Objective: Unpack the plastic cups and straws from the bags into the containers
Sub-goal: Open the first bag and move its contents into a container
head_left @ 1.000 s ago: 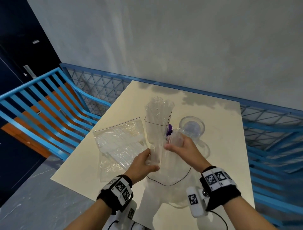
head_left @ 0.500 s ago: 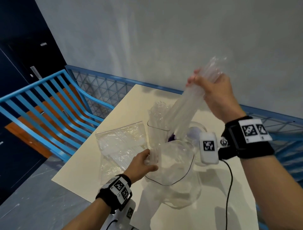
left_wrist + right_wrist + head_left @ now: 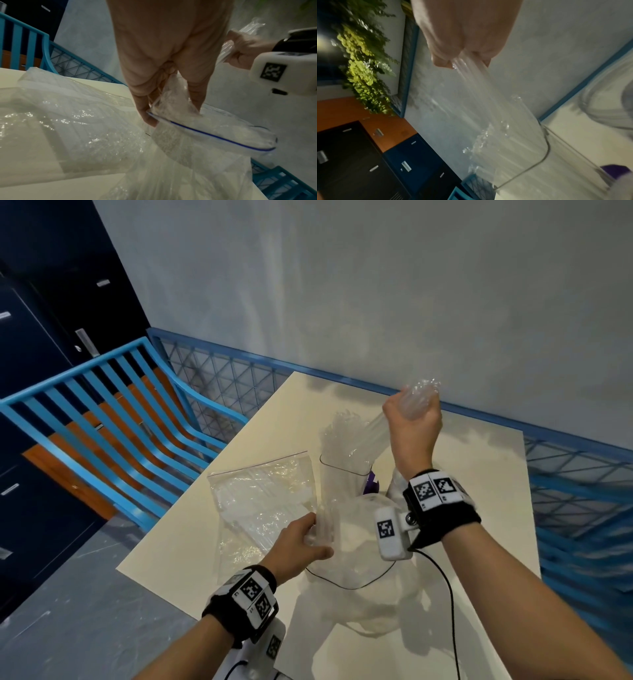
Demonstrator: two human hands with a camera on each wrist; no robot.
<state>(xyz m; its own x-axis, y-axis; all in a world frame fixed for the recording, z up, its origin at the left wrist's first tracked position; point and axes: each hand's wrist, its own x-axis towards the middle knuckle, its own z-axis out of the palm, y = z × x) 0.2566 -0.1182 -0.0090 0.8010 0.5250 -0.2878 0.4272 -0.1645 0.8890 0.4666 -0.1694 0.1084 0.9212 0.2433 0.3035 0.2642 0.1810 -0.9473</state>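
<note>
1. The right hand (image 3: 412,422) is up in the air, above the tall clear container (image 3: 344,484). Its fingers are curled tight round a bunch of clear straws (image 3: 371,433).
2. The straws slant down from the fist. Their low ends reach into the top of the tall clear container, where more straws already stand. The top ends stick out above the fist.
3. In the right wrist view, the straws (image 3: 481,97) fan out from the fingers (image 3: 441,59) down to the rim of the container (image 3: 546,147).
4. The left hand (image 3: 301,539) is low, in front of the tall clear container. It pinches the open top edge of a clear zip bag (image 3: 356,570) that has a dark line round its mouth.
5. In the left wrist view, the thumb and fingers (image 3: 147,108) squeeze the crumpled edge of the zip bag (image 3: 214,132). The mouth of the bag gapes wide.
6. A second clear bag (image 3: 263,501) lies flat on the table (image 3: 479,474), just to the left of the tall clear container. It has long thin clear things inside, but I cannot tell what they are.
7. A small purple thing (image 3: 371,482) peeks out just to the right of the tall clear container. It is too hidden to tell what it is.
8. A blue railing (image 3: 102,419) stands far to the left of the tall clear container, past the table edge.
</note>
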